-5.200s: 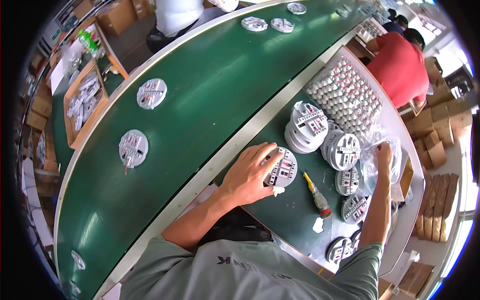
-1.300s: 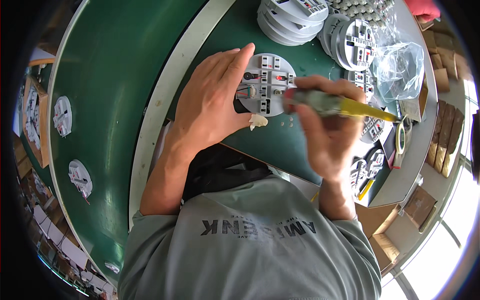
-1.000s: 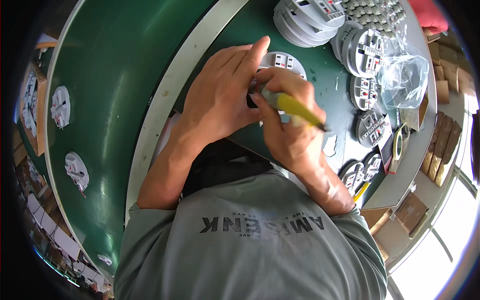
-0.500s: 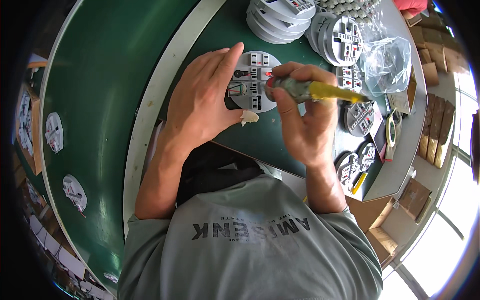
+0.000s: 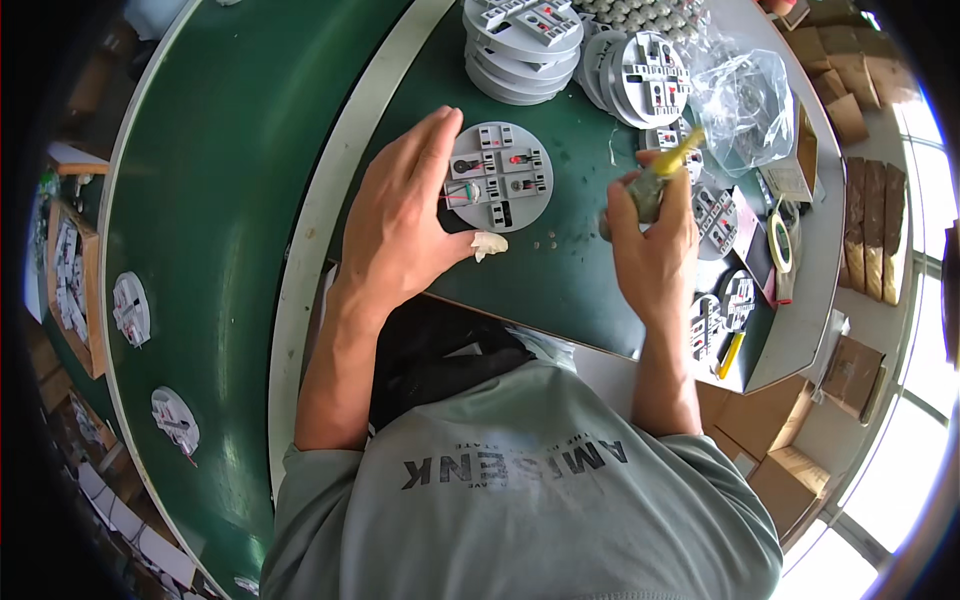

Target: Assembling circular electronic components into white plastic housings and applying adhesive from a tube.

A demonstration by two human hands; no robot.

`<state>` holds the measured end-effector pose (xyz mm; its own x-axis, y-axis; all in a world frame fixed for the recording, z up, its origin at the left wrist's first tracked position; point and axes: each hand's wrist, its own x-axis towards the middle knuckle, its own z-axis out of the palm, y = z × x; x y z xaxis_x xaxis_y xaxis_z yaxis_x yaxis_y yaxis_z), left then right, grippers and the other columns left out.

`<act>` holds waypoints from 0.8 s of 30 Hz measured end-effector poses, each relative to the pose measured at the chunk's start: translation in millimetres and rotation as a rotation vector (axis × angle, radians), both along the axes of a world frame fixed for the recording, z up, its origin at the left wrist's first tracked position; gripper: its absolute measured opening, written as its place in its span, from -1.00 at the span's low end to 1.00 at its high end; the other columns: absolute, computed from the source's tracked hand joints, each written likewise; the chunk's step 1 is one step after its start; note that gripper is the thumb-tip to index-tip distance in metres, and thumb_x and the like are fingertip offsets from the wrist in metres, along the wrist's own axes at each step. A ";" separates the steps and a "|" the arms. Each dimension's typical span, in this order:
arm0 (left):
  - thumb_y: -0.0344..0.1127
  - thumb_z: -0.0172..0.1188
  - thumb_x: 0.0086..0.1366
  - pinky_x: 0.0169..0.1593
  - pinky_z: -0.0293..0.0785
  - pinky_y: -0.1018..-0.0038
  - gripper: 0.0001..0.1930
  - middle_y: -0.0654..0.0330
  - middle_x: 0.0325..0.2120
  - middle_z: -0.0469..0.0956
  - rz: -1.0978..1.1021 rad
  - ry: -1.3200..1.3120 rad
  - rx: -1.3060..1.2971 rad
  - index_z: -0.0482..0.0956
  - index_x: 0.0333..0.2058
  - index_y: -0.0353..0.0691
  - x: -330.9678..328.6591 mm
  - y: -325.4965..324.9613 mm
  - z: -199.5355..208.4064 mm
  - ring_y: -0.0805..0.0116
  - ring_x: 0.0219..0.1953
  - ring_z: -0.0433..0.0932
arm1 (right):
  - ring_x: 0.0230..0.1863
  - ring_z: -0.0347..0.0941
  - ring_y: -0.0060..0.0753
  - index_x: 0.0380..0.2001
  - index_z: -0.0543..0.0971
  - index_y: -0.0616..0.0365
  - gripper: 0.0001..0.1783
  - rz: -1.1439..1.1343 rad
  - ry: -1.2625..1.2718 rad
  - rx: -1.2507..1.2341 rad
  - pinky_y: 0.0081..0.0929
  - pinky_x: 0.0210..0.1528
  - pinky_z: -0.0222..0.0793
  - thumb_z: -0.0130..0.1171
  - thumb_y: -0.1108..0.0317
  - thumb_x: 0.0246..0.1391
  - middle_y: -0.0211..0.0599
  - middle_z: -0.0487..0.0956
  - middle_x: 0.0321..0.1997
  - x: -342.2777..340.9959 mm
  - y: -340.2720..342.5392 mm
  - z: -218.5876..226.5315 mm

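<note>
A round grey plastic disc [image 5: 538,205] lies on the green bench, bearing black and red parts, wires and raised blocks. My left hand [image 5: 395,215] rests along its left edge, fingers stretched out and thumb apart; a pale wrap [image 5: 489,244] covers the thumb tip. To the right of the disc, my right hand [image 5: 655,255] is closed around a screwdriver [image 5: 650,192] with a grey-green body and yellow end. Its tip is hidden or too blurred to see. A few tiny bits [image 5: 545,245] are scattered just below the disc.
Stacked grey discs [image 5: 515,75] stand at the back, beside another stack [image 5: 655,80] and a clear plastic bag [image 5: 745,110]. More discs, a tape roll [image 5: 780,242] and a yellow-handled tool [image 5: 731,355] lie right. Discs [image 5: 131,308] sit on the green belt [image 5: 220,250] at left.
My right hand has drawn the screwdriver away from the disc to the right, so the disc's right half is uncovered. My left hand stays at the disc's left edge. The whole view has shifted slightly.
</note>
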<state>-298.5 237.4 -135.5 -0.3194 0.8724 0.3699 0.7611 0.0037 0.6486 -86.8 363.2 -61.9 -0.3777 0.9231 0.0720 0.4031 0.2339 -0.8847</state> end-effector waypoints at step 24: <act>-0.28 0.77 -0.21 0.50 0.35 -0.01 0.23 -0.11 0.29 0.56 0.020 0.037 0.021 0.29 0.48 -0.38 5.2 28.6 -7.5 -0.12 0.39 0.50 | -0.21 0.63 -0.05 -0.22 0.78 0.12 -0.80 0.326 -0.254 0.459 -0.18 -0.14 0.57 0.52 0.46 0.05 -0.28 0.66 -0.25 -47.4 10.5 -40.2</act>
<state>-293.3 266.1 -143.0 -0.3228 0.8576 0.4004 0.7846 0.0058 0.6200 -134.2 373.7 -102.0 -0.6927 0.6534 0.3054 0.4314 0.7146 -0.5507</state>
